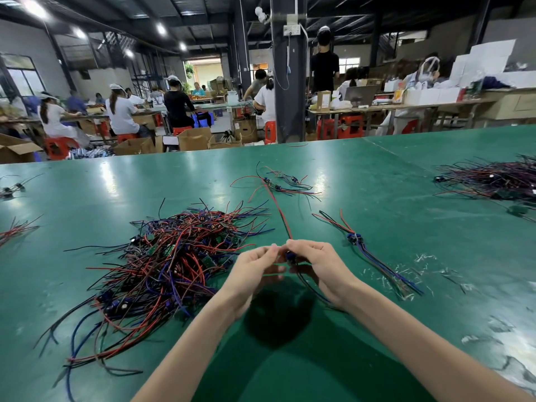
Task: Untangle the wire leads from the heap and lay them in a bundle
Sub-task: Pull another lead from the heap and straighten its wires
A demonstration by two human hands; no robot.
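- The right hand (316,262) is clamped on one lead (290,255), fingers and thumb curled round its small blue part; a red strand (280,211) runs up and away from the fingertips, and dark strands hang down under the palm
- The left hand (255,266) is curled with its fingertips meeting the right hand's at the lead; whether it pinches a strand there I cannot tell
- The heap (174,256) lies just outside the left hand, on the green table (377,329); a started bundle (355,237) lies just outside the right hand, its strands roughly in line
- A few loose leads (278,184) lie beyond the fingertips, well apart from both hands
- Judged by look, each lead is light and limp: thin, smooth-sheathed strands that will slide through a loose pinch and snag on their neighbours
- The firm blue part looks like the best hold; a pull on a single strand could strain its joint, so I would lift from the body and let the tails slip free
- Most of the heap is still tangled, so the task looks early
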